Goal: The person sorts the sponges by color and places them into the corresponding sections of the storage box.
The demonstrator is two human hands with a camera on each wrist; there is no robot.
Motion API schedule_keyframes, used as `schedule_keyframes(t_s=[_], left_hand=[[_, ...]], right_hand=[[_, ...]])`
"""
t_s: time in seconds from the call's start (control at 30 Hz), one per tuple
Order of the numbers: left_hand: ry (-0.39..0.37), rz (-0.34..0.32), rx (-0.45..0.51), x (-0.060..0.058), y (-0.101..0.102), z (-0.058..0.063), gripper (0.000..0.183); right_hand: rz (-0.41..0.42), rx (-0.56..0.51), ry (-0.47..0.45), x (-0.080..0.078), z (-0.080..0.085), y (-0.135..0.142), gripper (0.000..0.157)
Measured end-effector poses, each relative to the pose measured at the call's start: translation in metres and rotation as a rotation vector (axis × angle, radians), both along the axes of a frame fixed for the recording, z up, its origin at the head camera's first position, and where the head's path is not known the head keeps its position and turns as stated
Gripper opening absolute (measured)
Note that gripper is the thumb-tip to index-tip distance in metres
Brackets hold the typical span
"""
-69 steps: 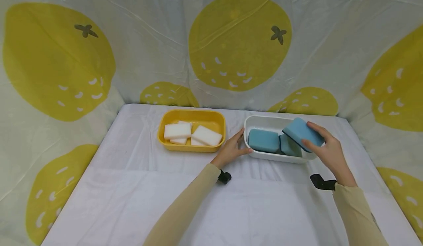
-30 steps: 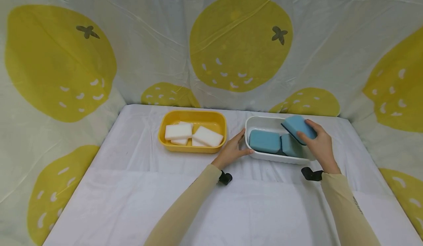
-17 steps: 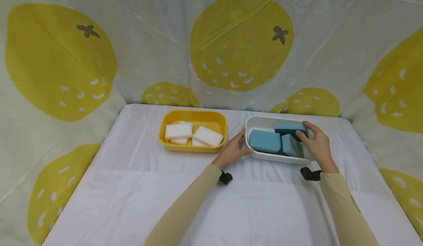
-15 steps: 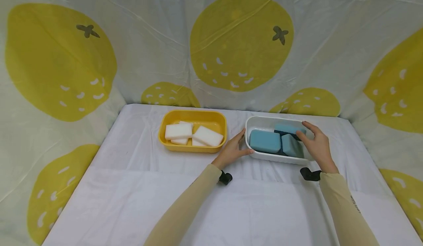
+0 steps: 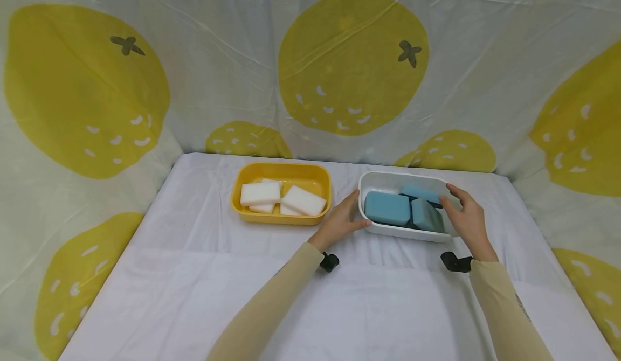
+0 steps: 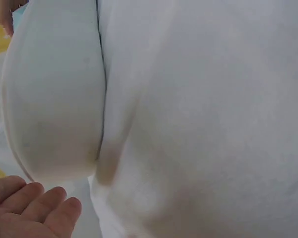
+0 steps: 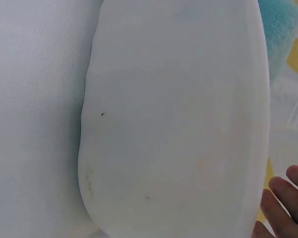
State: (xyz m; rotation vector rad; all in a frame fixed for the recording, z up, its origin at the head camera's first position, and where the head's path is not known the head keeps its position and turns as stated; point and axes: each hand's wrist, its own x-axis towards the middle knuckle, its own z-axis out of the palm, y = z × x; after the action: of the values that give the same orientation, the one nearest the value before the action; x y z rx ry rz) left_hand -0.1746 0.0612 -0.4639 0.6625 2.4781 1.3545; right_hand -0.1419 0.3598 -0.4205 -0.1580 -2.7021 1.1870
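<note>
Three blue sponges with dark undersides lie in the white basin [image 5: 412, 235]. One sponge [image 5: 386, 208] lies flat at the left, one sponge [image 5: 427, 215] sits tilted at the front right, and one sponge [image 5: 419, 193] rests at the back. My right hand [image 5: 467, 218] is over the basin's right end, thumb tip close to the back sponge. Its fingers [image 7: 288, 201] look extended and hold nothing in the right wrist view. My left hand [image 5: 338, 222] touches the basin's left end, thumb at the front corner, fingers [image 6: 44, 206] fairly straight at the wall.
A yellow basin [image 5: 281, 219] with several white sponges [image 5: 261, 194] stands left of the white basin, beyond my left hand. A white cloth [image 5: 364, 302] covers the table. A lemon-print curtain [image 5: 233, 64] hangs at the back and both sides.
My right hand has brought a blue sponge leftward and down into the back of the white basin and let it go. My left hand has stayed at the basin's left end.
</note>
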Motion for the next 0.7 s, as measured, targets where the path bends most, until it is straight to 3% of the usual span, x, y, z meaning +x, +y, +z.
schedule_keyframes(t_s=[0.1, 0.33, 0.4, 0.6, 0.7], left_hand=[[0.040, -0.015, -0.033, 0.004, -0.003, 0.009, 0.088], [0.121, -0.030, 0.010, 0.021, -0.024, 0.038, 0.076], [0.175, -0.027, 0.005, 0.027, -0.031, 0.046, 0.073], [0.340, 0.056, -0.065, 0.042, -0.053, 0.068, 0.066], [0.405, 0.116, -0.159, 0.048, -0.063, 0.078, 0.067]], right_hand=[[-0.005, -0.003, 0.027, 0.003, 0.002, 0.002, 0.055], [-0.035, -0.011, 0.043, 0.009, 0.011, -0.001, 0.053], [-0.036, -0.013, 0.052, 0.010, 0.015, -0.003, 0.054], [-0.020, 0.007, 0.084, 0.015, 0.030, -0.016, 0.057], [0.009, 0.024, 0.115, 0.017, 0.039, -0.028, 0.057]])
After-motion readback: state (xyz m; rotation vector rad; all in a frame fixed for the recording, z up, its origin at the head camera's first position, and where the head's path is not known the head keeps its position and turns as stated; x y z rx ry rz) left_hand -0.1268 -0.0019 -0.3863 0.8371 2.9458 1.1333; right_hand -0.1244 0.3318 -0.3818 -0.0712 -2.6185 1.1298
